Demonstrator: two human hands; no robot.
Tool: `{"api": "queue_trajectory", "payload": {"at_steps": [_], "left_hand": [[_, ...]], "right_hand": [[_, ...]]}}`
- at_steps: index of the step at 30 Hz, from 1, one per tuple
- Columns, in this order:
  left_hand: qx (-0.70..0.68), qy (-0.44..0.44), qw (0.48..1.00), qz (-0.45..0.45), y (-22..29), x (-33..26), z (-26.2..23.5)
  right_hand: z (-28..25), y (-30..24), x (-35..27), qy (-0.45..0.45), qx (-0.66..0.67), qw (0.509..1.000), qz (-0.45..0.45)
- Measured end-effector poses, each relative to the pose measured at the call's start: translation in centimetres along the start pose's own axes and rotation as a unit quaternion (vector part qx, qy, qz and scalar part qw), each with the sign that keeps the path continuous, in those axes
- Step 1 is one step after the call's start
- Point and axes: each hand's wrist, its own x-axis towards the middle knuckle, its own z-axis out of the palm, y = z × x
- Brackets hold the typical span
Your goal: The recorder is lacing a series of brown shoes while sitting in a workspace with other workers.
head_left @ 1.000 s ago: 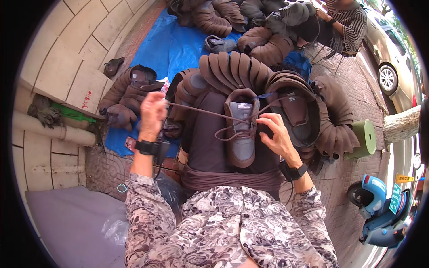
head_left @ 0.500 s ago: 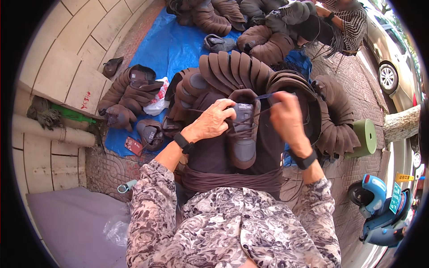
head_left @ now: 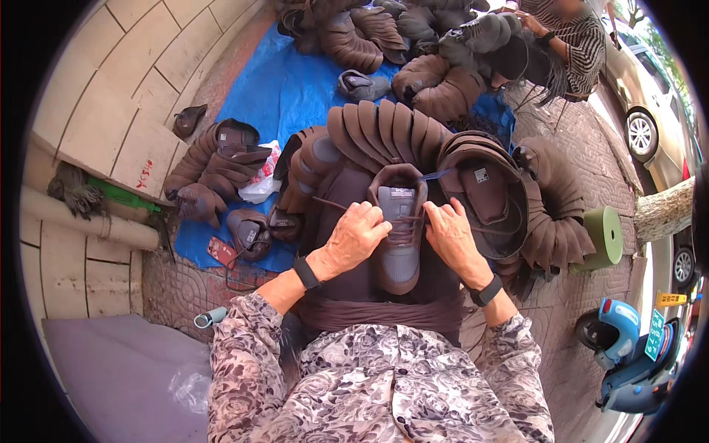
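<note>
A brown shoe with a grey toe [head_left: 399, 255] lies on my lap, its toe toward me and its opening away. Brown laces [head_left: 403, 230] cross its front. At the shoe's left side my left hand [head_left: 353, 235] is closed in a pinch on a lace, whose loose end sticks out to the upper left. My right hand [head_left: 453, 235] pinches the lace at the shoe's right side; its fingertips are partly hidden. A thin blue strand [head_left: 436, 175] shows by the shoe's collar.
Curved stacks of brown shoe uppers [head_left: 388, 133] surround my knees on a blue tarp [head_left: 255, 81]. Left are more uppers [head_left: 214, 166], a red phone-like object [head_left: 221, 251] and a bottle [head_left: 211, 317]. A green roll [head_left: 602, 238], a scooter [head_left: 628, 347] and a co-worker [head_left: 569, 44] are right.
My right hand has come down and closer to the shoe, from beside its collar to the laces. My left hand has moved slightly down along the shoe's left side.
</note>
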Motion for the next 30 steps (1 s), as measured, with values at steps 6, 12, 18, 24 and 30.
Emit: {"api": "queue_trajectory", "payload": {"at_steps": [6,12,18,24,30], "left_hand": [[-0.076,-0.050,0.996,0.001,1.4,-0.1,0.3],[-0.065,-0.039,0.994,-0.081,3.4,-1.3,-0.5],[-0.143,-0.001,0.967,-0.210,1.3,0.6,1.2],[-0.113,-0.038,0.981,-0.153,1.7,1.6,0.2],[-0.115,-0.078,0.968,-0.207,4.0,-2.9,0.2]], "right_hand": [[-0.3,-1.0,-0.7,-0.001,0.098,0.995,0.008],[-0.4,-1.0,0.0,0.015,0.249,0.966,0.062],[-1.1,1.2,0.1,-0.018,0.281,0.956,0.087],[-2.5,0.5,0.2,0.013,0.246,0.963,0.106],[1.5,-0.8,-0.1,-0.056,0.278,0.957,0.067]]}}
